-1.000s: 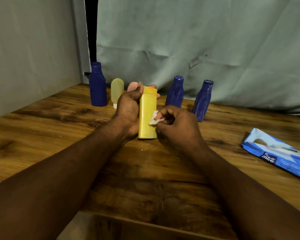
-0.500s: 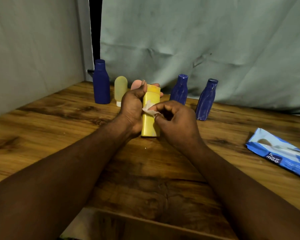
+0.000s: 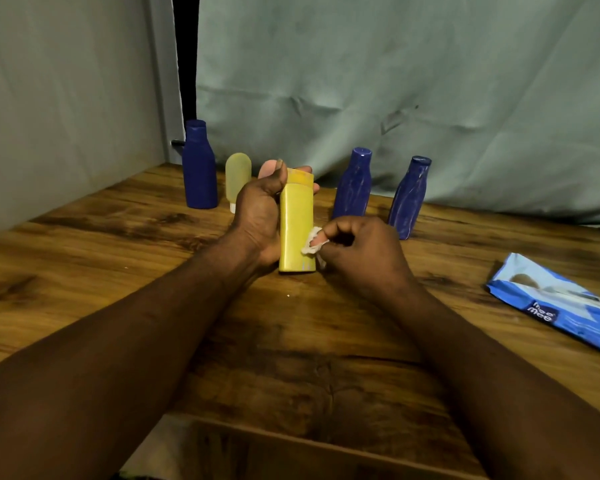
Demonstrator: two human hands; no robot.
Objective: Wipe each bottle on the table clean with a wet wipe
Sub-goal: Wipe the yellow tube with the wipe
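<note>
My left hand (image 3: 258,216) grips a yellow bottle (image 3: 296,223) upright at the middle of the wooden table (image 3: 291,341). My right hand (image 3: 361,251) pinches a small white wet wipe (image 3: 311,244) against the bottle's lower right side. Behind stand three dark blue bottles: a tall one (image 3: 199,166) at the left and two slimmer ones (image 3: 354,185) (image 3: 411,197) at the right. A pale yellow tube (image 3: 238,180) stands cap down beside the tall one. A pink bottle (image 3: 268,168) is mostly hidden behind my left hand.
A blue pack of wet wipes (image 3: 565,306) lies at the table's right edge. A grey-green cloth backdrop (image 3: 395,81) hangs behind the table and along the left side. The table's near edge drops off below my forearms.
My right hand has slid the wipe down the yellow bottle's right side, from near the top to near the base. My left hand keeps its grip.
</note>
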